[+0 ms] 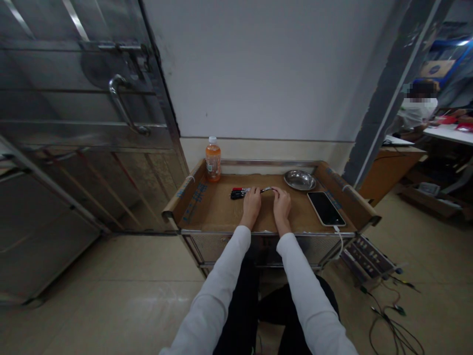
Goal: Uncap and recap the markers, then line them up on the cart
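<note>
Leftmost on the cardboard-lined counter (214, 212) stands an orange drink bottle (213, 161), then a small bunch of pens (238, 193) beside the left hand (252, 199). Between that hand's closed grip and the right hand's (281, 201) pinched fingertips lies a slim pen (265, 189). Further right sit a metal dish (299, 180) and a phone (326, 208).

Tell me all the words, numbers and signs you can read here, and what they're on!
None can be read for sure.
Cardboard lining: blue print, too blurred.
Drink bottle: label too small.
Smartphone: dark screen, no words showing.
Red and black pen-like things by the left hand: any print too small.
Background carton: blue mark, too blurred.
</note>
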A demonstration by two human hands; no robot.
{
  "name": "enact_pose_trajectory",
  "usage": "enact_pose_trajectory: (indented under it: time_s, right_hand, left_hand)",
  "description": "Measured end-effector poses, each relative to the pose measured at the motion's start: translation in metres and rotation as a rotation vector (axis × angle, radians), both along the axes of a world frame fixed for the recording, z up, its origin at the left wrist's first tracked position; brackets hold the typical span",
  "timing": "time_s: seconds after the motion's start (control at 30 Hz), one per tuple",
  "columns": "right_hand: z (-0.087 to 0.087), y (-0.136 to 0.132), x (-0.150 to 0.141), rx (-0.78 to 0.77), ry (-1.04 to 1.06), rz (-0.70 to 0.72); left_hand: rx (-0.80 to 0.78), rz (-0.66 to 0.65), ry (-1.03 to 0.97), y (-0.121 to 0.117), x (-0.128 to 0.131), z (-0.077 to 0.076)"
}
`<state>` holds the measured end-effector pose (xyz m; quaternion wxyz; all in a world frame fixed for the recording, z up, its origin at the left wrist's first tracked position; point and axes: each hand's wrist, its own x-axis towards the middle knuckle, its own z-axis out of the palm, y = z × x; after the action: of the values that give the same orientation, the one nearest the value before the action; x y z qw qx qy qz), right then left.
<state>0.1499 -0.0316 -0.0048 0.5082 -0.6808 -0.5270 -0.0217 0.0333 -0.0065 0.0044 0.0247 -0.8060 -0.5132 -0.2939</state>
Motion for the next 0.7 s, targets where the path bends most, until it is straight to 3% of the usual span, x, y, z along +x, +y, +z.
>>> enact_pose_trajectory:
  time_s: [0.33, 0.47, 0.6, 0.7]
  right_hand:
    - [0.002, -0.003, -0.003, -0.002, -0.010, -0.006]
    - [0.008, -0.004, -0.006, -0.023, -0.056, 0.165]
    - [0.011, -0.005, -0.011, -0.049, -0.069, 0.329]
    - [0.005, -0.002, -0.012, -0.054, -0.079, 0.284]
  left_hand:
    - [0.031, -0.010, -0.029, -0.005, -0.003, 0.001]
    - [0.021, -0.038, -0.026, -0.008, -0.006, 0.005]
    - [-0.019, 0.042, -0.088, -0.016, -0.011, 0.010]
    - [0.019, 0.170, -0.117, -0.024, -0.013, 0.013]
